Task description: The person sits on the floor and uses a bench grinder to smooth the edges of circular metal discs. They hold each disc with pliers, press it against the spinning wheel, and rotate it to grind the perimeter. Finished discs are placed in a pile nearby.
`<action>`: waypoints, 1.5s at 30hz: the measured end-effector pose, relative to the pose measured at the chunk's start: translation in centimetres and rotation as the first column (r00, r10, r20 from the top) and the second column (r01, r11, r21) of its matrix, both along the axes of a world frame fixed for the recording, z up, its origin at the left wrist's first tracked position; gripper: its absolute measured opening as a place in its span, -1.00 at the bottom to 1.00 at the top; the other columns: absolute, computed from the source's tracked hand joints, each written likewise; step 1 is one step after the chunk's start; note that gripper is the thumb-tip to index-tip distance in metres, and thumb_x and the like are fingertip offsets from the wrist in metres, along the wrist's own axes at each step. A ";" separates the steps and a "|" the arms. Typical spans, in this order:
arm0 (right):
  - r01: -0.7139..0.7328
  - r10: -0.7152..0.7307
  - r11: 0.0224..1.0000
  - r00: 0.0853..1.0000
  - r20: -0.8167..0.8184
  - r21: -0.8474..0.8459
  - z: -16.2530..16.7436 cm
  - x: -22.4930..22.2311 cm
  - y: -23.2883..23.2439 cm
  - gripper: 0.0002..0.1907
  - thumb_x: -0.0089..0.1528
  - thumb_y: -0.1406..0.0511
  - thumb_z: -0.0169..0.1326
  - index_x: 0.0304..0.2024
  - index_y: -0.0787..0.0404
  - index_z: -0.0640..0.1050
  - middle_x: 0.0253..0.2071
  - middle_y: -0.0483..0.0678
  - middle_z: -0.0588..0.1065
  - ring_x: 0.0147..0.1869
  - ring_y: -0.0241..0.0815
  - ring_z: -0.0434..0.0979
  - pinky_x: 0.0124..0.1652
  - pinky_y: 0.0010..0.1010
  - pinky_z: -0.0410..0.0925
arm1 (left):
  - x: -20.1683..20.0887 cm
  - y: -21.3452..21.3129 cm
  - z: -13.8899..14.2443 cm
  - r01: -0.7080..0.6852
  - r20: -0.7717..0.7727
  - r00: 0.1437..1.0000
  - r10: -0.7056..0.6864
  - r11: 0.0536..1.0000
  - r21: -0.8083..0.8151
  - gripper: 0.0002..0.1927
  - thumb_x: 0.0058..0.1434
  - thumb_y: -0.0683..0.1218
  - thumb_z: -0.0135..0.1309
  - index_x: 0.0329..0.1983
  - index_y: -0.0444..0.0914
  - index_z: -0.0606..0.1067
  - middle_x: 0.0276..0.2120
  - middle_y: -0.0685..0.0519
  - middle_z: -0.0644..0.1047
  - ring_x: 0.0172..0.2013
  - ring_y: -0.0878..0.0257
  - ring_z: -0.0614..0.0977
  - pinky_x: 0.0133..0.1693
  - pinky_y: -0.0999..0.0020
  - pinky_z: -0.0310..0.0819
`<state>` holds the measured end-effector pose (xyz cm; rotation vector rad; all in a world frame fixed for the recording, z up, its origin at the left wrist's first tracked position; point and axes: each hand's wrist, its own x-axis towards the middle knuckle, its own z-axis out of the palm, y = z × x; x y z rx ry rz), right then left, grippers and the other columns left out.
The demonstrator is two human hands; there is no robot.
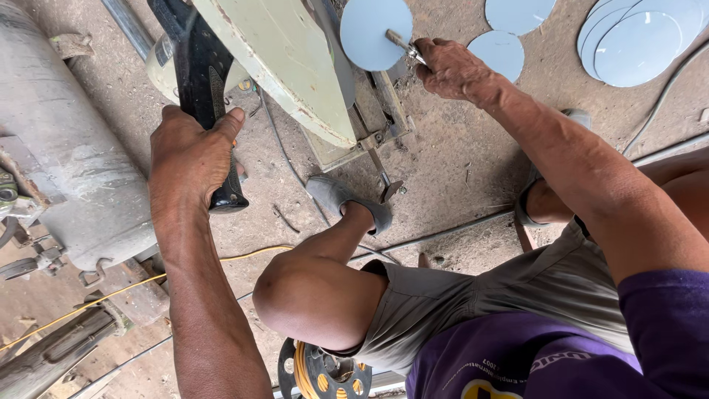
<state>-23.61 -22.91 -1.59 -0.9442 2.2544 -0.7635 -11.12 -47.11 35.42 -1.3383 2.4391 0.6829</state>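
The left hand point(190, 151) was clenched on the chop saw's black handle point(203, 89); right of it, the right hand point(452, 70) fingers pinched a metal rod point(402, 44) bearing a pale-blue round metal disc point(375, 31).

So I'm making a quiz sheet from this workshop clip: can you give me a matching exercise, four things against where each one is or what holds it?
Things:
1. black handle
2. thin metal rod
3. stack of pale blue discs
4. cable reel

Places:
A. lying on the dirt floor, top right
B. pinched in the right hand, against a pale blue disc
C. gripped by the left hand
D. at the bottom edge, below the knee

Pairs: 1-C, 2-B, 3-A, 4-D
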 end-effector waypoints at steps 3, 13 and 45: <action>0.018 -0.026 0.994 0.996 -0.082 -0.103 -1.3 0.4 -0.3 -0.77 0.32 0.41 0.04 0.02 0.32 0.41 -0.27 0.09 0.49 -0.46 -0.28 0.44 -0.46 -0.48 0.42 | 0.0 0.1 -0.2 0.001 0.005 1.000 -0.001 1.000 -0.007 -0.52 0.25 0.02 0.21 -0.05 -0.47 0.37 -0.44 -0.13 0.58 -0.60 0.21 0.66 -0.66 0.36 0.54; -0.137 0.137 0.982 0.990 0.014 0.133 1.1 -3.8 1.3 -0.71 0.37 0.39 0.00 0.15 0.23 0.45 -0.41 0.06 0.50 -0.59 -0.26 0.38 -0.64 -0.46 0.35 | 0.0 0.1 -0.4 -0.006 -0.010 1.000 0.006 1.000 -0.015 -0.53 0.23 0.01 0.23 -0.07 -0.46 0.38 -0.43 -0.13 0.58 -0.60 0.21 0.66 -0.67 0.35 0.54; 0.015 0.184 0.964 0.685 -0.705 0.267 2.7 -2.5 0.3 -0.36 0.11 0.08 0.34 0.14 0.27 0.51 -0.31 -0.10 0.50 -0.36 -0.27 0.51 -0.46 -0.43 0.44 | 0.5 -0.6 -0.6 0.016 -0.030 0.999 -0.015 1.000 0.001 -0.49 0.24 0.02 0.23 -0.03 -0.49 0.38 -0.40 -0.14 0.59 -0.59 0.22 0.66 -0.66 0.38 0.57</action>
